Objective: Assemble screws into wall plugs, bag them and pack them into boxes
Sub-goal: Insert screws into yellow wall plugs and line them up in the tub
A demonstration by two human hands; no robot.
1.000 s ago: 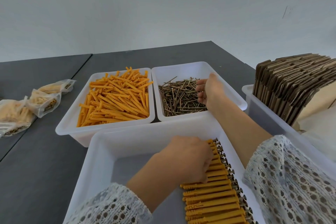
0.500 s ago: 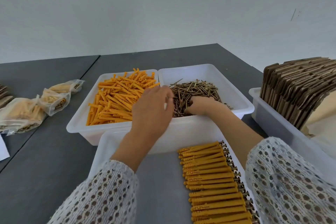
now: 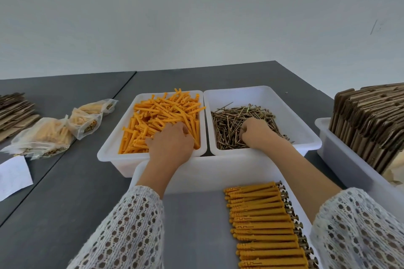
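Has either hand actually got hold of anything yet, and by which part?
It cannot be told. The left hand curls into the loose orange plastic wall plugs, the right hand into the brass-coloured metal screws; the fingertips are hidden.

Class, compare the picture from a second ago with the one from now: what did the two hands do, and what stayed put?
The left hand left the row of assembled plugs in the near tray and reached forward into the orange wall plugs. The right hand drew back from the far side of the screws to the near part of the pile, fingers curled among them. The bins, filled bags and flat cardboard boxes stayed put.
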